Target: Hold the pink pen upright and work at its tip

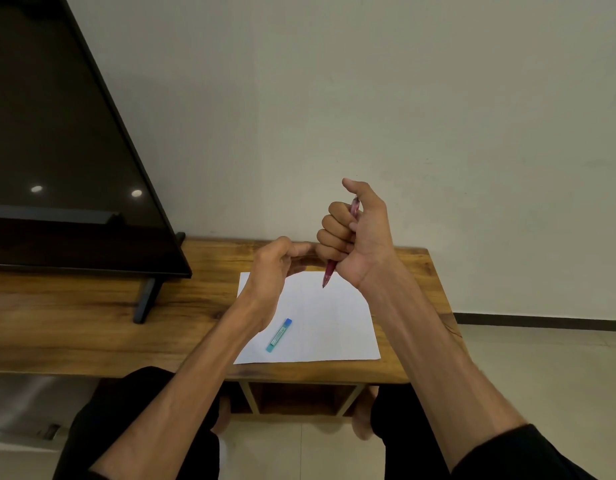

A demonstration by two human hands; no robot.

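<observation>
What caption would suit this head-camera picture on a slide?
Right hand grips a red pen above white paper on a wooden table; left hand curled beside it.

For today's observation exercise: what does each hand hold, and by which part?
The right hand grips a red pen around its middle, tip pointing down. The left hand has curled fingers; nothing visible in it.
</observation>
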